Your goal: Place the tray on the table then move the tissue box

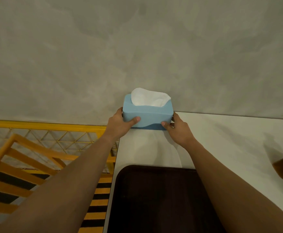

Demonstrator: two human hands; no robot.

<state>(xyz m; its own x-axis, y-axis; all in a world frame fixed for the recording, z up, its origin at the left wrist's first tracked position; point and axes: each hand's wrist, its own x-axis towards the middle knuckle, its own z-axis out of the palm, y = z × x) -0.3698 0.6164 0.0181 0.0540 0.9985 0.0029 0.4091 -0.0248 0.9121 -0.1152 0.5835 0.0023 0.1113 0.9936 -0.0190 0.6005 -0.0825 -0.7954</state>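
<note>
I see the left hand [118,125] and right hand [177,130] each closing a grip on one end of the pale blue plastic tissue box [147,115], steadying it at the white desk's [221,140] far corner by the wall. The dark brown rectangular tray [155,199] lies flat on the desk nearer me, so I judge the box move is under way.

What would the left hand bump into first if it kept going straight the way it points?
The left hand already has its grip on the blue tissue box, so the box is in its way first. Pushed on together, they would likely meet the grey wall just behind, though the gap to it is hard to judge.
</note>
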